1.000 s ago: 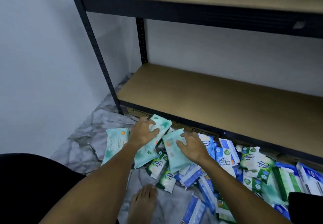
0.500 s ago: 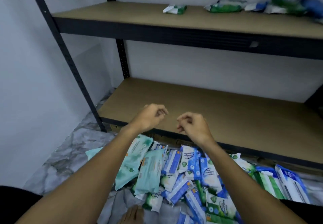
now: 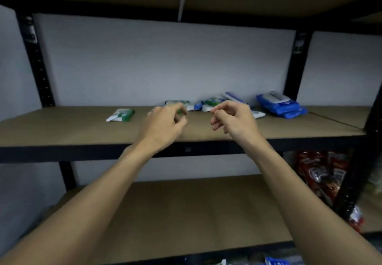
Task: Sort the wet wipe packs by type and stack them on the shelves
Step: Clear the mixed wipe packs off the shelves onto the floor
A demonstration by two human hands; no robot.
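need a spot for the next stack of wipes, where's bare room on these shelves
The middle shelf is bare from the left post to the lone green pack, and along its front edge. The lower shelf shows nothing on its visible board. Crowded: the back of the middle shelf, from the mixed green and white packs to the blue stack.

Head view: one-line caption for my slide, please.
Empty left hand and right hand, fingers curled, hover before a shelf bearing a green pack and stacked blue packs.
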